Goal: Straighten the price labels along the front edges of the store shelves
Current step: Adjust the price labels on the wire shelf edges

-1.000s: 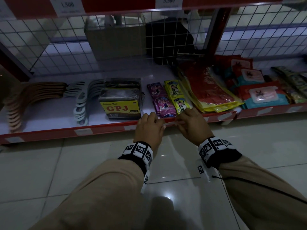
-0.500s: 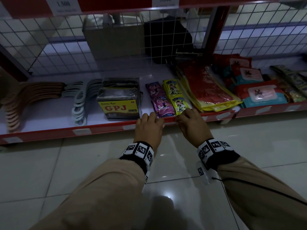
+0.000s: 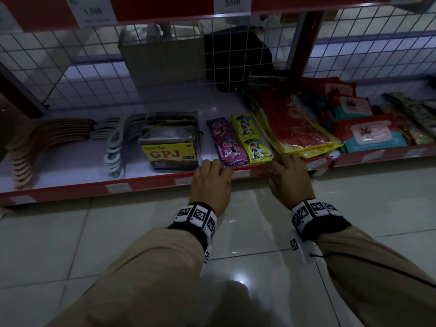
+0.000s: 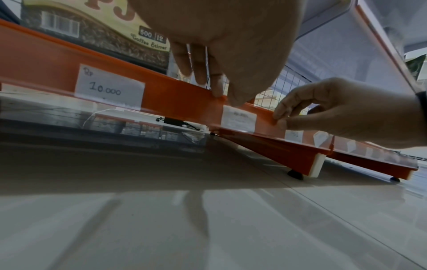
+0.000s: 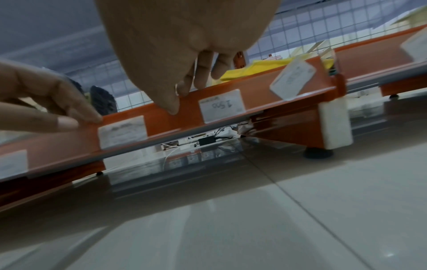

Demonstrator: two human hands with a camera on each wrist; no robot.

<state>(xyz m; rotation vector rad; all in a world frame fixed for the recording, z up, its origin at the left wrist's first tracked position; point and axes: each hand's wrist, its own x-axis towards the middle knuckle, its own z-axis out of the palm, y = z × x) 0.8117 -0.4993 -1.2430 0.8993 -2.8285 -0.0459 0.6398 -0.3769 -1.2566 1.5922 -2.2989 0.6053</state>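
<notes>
The bottom shelf's red front strip (image 3: 146,182) carries small white price labels. My left hand (image 3: 218,167) and right hand (image 3: 277,164) both pinch that strip, fingers over its top edge and thumbs on its face. Between them one label (image 4: 239,118) sits level in the strip; it also shows in the right wrist view as a pale label (image 5: 122,131). Left of my left hand (image 4: 223,95) is a "10.000" label (image 4: 109,89). Right of my right hand (image 5: 179,99) a "1500" label (image 5: 221,106) sits nearly level, and a further label (image 5: 292,80) is tilted at the strip's end.
On the shelf lie hangers (image 3: 26,147), a GPJ stirrer box (image 3: 169,147), purple and yellow sachets (image 3: 238,140), red and yellow packets (image 3: 292,123) and wet wipes (image 3: 368,133). Wire mesh backs the shelf. The upper shelf edge bears a "3.500" label (image 3: 232,3). Glossy tile floor lies below.
My hands, close together over one label a second ago, have slid apart along the strip, left hand leftward and right hand rightward. The label between them is now uncovered.
</notes>
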